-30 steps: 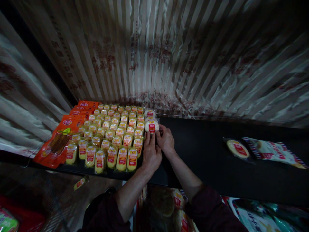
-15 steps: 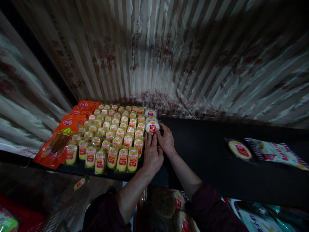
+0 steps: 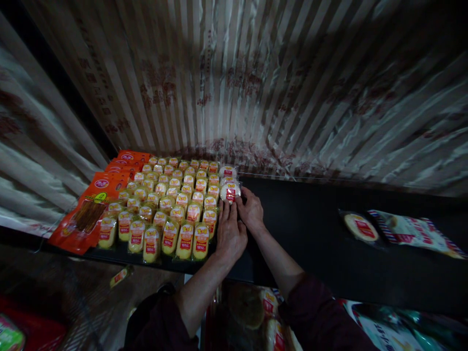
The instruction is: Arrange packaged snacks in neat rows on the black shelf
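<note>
Brown-and-cream striped sheeting (image 3: 234, 73) hangs creased behind the black shelf (image 3: 300, 229) in dim light. Two bare forearms (image 3: 276, 256) slant forward over its near edge from dark sleeves (image 3: 325, 312) and converge. Left of them, yellow oblong packets (image 3: 185, 241) stand in close rows, long axes upright. The left hand (image 3: 230, 234) is palm down, fingers nearly straight and pointing away; the right hand (image 3: 251, 210), beside it, is half curled. Their fingertips meet the lower edge of a white round packet (image 3: 230, 191); I can't tell whether either grips it. It stands just right of the rows, label facing the person, too round for me to pick out a long axis.
</note>
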`<state>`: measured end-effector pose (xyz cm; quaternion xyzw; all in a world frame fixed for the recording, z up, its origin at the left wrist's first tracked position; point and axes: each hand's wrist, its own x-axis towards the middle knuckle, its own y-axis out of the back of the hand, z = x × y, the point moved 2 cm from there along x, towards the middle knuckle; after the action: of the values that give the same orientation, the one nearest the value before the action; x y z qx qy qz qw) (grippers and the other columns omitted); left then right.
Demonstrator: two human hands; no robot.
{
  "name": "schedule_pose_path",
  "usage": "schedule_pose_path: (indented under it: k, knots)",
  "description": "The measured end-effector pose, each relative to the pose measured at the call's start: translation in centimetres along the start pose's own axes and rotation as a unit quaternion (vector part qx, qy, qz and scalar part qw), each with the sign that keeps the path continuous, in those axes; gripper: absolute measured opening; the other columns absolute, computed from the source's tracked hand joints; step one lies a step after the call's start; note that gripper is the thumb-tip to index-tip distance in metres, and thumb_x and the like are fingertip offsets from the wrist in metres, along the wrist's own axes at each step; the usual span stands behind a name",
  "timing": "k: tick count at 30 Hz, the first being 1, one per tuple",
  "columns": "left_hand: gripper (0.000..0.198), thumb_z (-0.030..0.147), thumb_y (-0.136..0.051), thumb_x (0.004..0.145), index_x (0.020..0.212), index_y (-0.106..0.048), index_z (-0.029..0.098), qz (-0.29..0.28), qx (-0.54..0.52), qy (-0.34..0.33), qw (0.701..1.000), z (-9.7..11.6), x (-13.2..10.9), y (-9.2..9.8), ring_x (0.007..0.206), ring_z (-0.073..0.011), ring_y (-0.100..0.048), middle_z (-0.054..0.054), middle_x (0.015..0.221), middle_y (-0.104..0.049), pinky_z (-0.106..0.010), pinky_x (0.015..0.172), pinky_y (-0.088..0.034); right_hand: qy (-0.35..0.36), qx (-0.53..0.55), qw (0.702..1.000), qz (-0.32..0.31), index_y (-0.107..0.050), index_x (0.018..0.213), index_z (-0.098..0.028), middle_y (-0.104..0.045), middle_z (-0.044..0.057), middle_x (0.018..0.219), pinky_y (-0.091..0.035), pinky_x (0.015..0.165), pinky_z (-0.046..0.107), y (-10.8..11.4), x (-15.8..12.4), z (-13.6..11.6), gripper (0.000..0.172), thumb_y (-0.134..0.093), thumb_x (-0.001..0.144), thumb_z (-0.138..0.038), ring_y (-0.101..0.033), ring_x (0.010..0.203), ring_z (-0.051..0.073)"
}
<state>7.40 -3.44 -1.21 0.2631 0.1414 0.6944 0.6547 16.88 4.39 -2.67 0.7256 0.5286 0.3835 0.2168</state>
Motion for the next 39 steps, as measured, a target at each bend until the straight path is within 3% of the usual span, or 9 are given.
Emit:
schedule_pose_path:
  k: [6, 13, 19, 26, 34, 39]
  knots:
    - [0.064, 0.008, -0.043, 0.074, 0.138, -0.041, 0.006, 0.001, -0.002, 0.004, 1.000, -0.1, 0.1, -0.1, 0.143, -0.0274, -0.015, -0.015, 0.150, -0.033, -0.048, 0.118, -0.018, 0.006, 0.008, 1.000, 0.023, -0.061, 0.116, -0.014, -0.066, 0.014, 0.109, -0.043, 0.091, 0.045, -0.4, -0.1, 0.3, 0.041, -0.046, 0.082, -0.034, -0.058, 0.098, 0.027]
    - [0.064, 0.007, -0.043, 0.074, 0.138, -0.041, 0.010, 0.011, -0.002, -0.009, 1.000, -0.3, 0.0, -0.3, 0.143, -0.0274, -0.013, -0.013, 0.150, -0.033, -0.050, 0.117, -0.018, 0.006, 0.017, 1.000, 0.003, -0.062, 0.112, -0.017, -0.066, 0.013, 0.109, -0.042, 0.093, 0.046, -0.3, 0.0, 0.3, 0.037, -0.047, 0.082, -0.033, -0.058, 0.101, 0.027]
    - [0.063, 0.007, -0.043, 0.075, 0.138, -0.040, 0.007, 0.007, -0.001, -0.007, 1.000, -0.4, -0.2, -0.3, 0.144, -0.0287, -0.006, -0.015, 0.151, -0.031, -0.050, 0.118, -0.016, -0.006, 0.049, 0.999, 0.006, -0.057, 0.120, -0.010, -0.064, 0.017, 0.114, -0.044, 0.094, 0.046, -0.3, -0.2, 0.6, 0.047, -0.047, 0.081, -0.034, -0.060, 0.102, 0.027]
    - [0.058, 0.007, -0.043, 0.076, 0.134, -0.046, 0.009, 0.018, 0.008, -0.034, 0.999, -0.5, -0.5, -0.4, 0.144, -0.0280, -0.008, -0.013, 0.151, -0.031, -0.050, 0.117, -0.019, -0.021, 0.085, 0.995, 0.038, -0.059, 0.118, -0.011, -0.062, 0.019, 0.116, -0.049, 0.088, 0.045, 1.2, -1.7, 0.5, 0.045, -0.049, 0.080, -0.034, -0.061, 0.101, 0.027]
    - [0.049, 0.004, -0.039, 0.077, 0.123, -0.056, 0.010, -0.019, 0.024, -0.086, 0.996, 0.3, -2.0, 0.1, 0.140, -0.0236, -0.029, -0.013, 0.140, -0.048, -0.045, 0.115, -0.030, -0.007, 0.096, 0.995, 0.027, -0.066, 0.104, -0.014, -0.065, 0.015, 0.112, -0.050, 0.091, 0.041, 4.2, -5.4, -0.3, 0.034, -0.046, 0.080, -0.026, -0.061, 0.104, 0.025]
    - [0.046, 0.004, -0.039, 0.078, 0.119, -0.057, 0.008, -0.052, 0.025, -0.126, 0.990, 1.1, -4.2, 0.6, 0.125, -0.0218, -0.049, -0.015, 0.127, -0.058, -0.039, 0.110, -0.038, 0.009, 0.103, 0.994, 0.020, -0.068, 0.095, -0.018, -0.068, 0.010, 0.107, -0.047, 0.097, 0.039, 6.1, -8.4, -1.3, 0.030, -0.042, 0.080, -0.019, -0.061, 0.104, 0.022]
